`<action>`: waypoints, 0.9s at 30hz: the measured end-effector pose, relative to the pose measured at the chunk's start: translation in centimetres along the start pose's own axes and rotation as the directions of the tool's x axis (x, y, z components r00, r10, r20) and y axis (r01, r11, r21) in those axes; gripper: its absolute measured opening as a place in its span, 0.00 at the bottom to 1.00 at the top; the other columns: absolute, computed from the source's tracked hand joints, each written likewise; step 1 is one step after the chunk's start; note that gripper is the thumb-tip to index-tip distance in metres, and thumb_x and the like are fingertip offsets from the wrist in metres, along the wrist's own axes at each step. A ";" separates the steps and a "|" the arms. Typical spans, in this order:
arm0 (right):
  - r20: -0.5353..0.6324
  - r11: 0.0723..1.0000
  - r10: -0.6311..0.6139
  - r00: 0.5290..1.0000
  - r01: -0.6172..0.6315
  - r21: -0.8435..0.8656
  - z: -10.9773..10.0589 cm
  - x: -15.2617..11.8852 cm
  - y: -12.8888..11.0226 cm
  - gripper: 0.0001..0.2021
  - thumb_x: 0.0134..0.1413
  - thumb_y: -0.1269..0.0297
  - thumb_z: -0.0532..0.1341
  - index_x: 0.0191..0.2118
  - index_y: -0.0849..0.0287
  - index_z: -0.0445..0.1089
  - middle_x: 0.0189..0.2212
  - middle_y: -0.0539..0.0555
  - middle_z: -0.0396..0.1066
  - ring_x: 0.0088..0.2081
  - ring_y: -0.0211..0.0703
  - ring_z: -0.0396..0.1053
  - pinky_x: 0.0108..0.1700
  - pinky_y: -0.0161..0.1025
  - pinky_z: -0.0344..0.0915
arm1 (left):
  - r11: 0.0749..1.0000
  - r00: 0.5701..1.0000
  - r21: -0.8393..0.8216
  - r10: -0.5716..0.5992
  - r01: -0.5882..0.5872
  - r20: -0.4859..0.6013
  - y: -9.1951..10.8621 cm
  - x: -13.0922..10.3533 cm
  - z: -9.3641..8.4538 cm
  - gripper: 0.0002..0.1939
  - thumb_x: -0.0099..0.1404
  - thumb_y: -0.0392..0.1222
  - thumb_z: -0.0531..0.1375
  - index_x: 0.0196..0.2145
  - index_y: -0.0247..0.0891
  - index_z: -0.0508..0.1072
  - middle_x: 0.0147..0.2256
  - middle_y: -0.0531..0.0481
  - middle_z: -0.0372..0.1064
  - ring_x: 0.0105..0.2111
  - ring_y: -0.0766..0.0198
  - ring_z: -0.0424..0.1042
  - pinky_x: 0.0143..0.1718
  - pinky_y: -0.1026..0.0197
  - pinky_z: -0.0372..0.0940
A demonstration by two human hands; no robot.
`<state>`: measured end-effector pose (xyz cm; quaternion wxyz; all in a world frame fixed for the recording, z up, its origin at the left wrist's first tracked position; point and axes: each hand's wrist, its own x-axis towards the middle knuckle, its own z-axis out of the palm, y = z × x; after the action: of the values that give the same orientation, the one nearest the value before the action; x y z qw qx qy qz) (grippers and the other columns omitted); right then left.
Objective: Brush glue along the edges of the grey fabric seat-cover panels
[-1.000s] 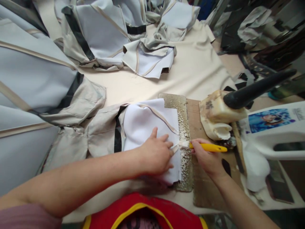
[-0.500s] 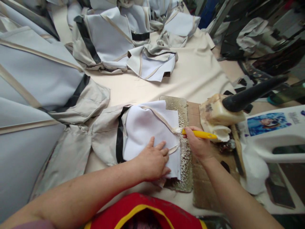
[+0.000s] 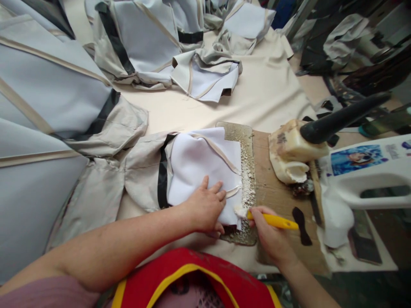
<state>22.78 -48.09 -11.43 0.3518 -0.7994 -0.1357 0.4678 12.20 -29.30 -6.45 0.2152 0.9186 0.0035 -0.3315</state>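
Note:
My left hand [image 3: 207, 207] lies with spread fingers on a white fabric piece [image 3: 195, 167] that has beige tape strips and a black band at its left side. My right hand [image 3: 268, 229] grips a brush with a yellow handle [image 3: 276, 220]. The brush's whitish bristles touch the right edge of the fabric near its lower corner. Beneath that edge is a board [image 3: 248, 171] crusted with dried whitish material.
A cut plastic container [image 3: 289, 147] with a black handle-like piece [image 3: 343, 119] stands right of the board. Farther right are a white jug [image 3: 385, 179] and a phone [image 3: 366, 246]. More fabric pieces [image 3: 144, 38] lie behind and at left.
My right hand has moved the brush down along the fabric's right edge, toward the lower corner. My left hand stays flat on the fabric. The view has shifted slightly.

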 end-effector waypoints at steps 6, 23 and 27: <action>-0.103 0.999 -0.021 0.994 0.024 0.027 0.2 1.4 -1.3 0.13 0.52 0.54 0.55 0.24 0.57 0.67 0.20 0.49 0.67 0.26 0.42 0.66 0.31 0.37 0.61 | 0.997 0.997 0.066 -0.036 0.031 0.063 0.9 0.1 0.5 0.35 0.59 0.61 0.57 0.56 0.33 0.64 0.59 0.36 0.56 0.61 0.43 0.48 0.58 0.32 0.43; -0.104 0.985 -0.164 0.981 0.158 -0.068 -0.3 -4.4 0.8 0.14 0.57 0.56 0.54 0.28 0.58 0.70 0.22 0.50 0.70 0.27 0.41 0.67 0.33 0.37 0.61 | 0.995 0.998 0.095 -0.003 -0.004 0.070 0.7 0.2 1.8 0.31 0.60 0.55 0.58 0.57 0.37 0.63 0.61 0.39 0.53 0.62 0.43 0.47 0.58 0.34 0.41; 0.070 0.985 -0.166 0.984 0.169 -0.036 -0.3 -4.3 0.9 0.17 0.56 0.54 0.52 0.22 0.57 0.66 0.18 0.49 0.66 0.24 0.41 0.65 0.29 0.37 0.60 | 0.985 0.997 0.168 0.036 -0.023 -0.073 1.4 -1.6 1.8 0.24 0.66 0.48 0.53 0.57 0.37 0.62 0.61 0.42 0.53 0.62 0.44 0.46 0.58 0.31 0.34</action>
<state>20.63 -51.25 -9.15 0.3686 -0.7761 -0.2237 0.4601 10.03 -31.08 -6.15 0.1419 0.9453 -0.0296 -0.2922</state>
